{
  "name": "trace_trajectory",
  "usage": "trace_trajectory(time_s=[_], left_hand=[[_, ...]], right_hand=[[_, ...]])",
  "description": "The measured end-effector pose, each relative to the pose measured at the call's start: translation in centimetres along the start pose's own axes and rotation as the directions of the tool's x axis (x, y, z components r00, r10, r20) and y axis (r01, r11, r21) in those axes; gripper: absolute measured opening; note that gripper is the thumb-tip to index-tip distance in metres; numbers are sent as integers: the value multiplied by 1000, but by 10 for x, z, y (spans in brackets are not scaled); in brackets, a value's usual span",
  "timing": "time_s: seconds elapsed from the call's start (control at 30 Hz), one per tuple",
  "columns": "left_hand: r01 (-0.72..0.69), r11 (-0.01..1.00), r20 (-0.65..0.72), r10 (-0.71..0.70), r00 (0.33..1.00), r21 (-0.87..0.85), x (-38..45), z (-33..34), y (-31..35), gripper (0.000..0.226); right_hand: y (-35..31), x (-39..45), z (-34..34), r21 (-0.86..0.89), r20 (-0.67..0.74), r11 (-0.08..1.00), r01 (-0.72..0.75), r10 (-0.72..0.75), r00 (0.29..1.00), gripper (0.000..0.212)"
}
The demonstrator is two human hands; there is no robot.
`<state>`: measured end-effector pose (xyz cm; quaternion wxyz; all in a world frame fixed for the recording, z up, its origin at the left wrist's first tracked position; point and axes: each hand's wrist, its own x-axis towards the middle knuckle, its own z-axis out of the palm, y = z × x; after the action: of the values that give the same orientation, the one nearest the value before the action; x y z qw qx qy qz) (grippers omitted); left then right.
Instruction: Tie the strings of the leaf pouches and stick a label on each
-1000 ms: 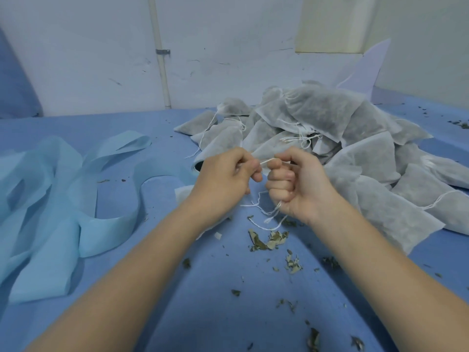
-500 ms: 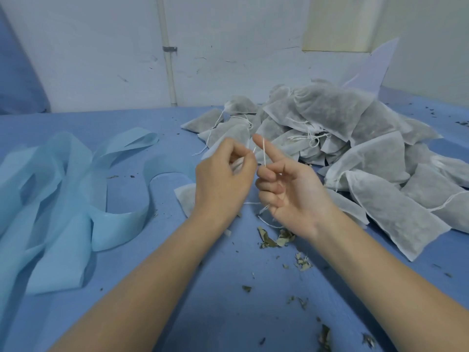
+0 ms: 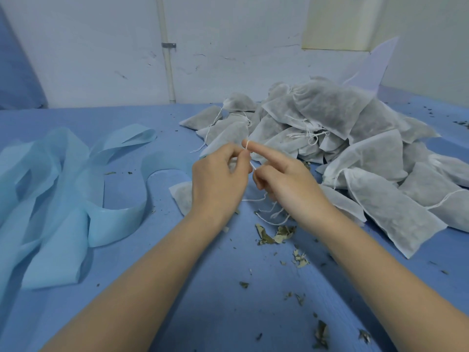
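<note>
A white leaf pouch lies on the blue table, mostly hidden under my left hand. Its white string runs up between both hands and loops round the outstretched forefinger of my right hand. My left hand pinches the string beside that fingertip. My right hand's other fingers curl on the string lower down, and loose string ends dangle beneath it. A large pile of filled grey-white pouches with loose strings sits just behind and to the right.
Curled light-blue fabric strips lie at the left. Dried leaf scraps are scattered on the blue table in front of my hands. A white wall with a pipe stands behind, and a pale sheet leans behind the pile.
My hands went from two fists pulling the string to my right forefinger stretching out; the string is now looped round that fingertip, with my left hand pinching beside it.
</note>
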<state>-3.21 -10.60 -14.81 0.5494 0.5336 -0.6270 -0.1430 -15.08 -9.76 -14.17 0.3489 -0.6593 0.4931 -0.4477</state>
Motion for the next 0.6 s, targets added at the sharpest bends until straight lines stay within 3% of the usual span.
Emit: trace_trajectory(time_s=[0.13,0.27,0.5,0.6], left_hand=[[43,998,11,-43,999,-49,-1,1,0,22],[96,983,38,-92,995,-153,0,-2,0,25],[123,925,237,-37,971,-360,1,-8,-3,23],[94,935,272,2,962,-341,1,-8,-3,21]], right_hand=[[3,1,0,-67,-164,996,65,-75,984,18],[10,4,-3,-17,-166,1000,1,-3,986,6],[14,10,-13,175,-51,978,-116,127,991,14],[11,13,-17,253,-9,951,-179,187,982,23]])
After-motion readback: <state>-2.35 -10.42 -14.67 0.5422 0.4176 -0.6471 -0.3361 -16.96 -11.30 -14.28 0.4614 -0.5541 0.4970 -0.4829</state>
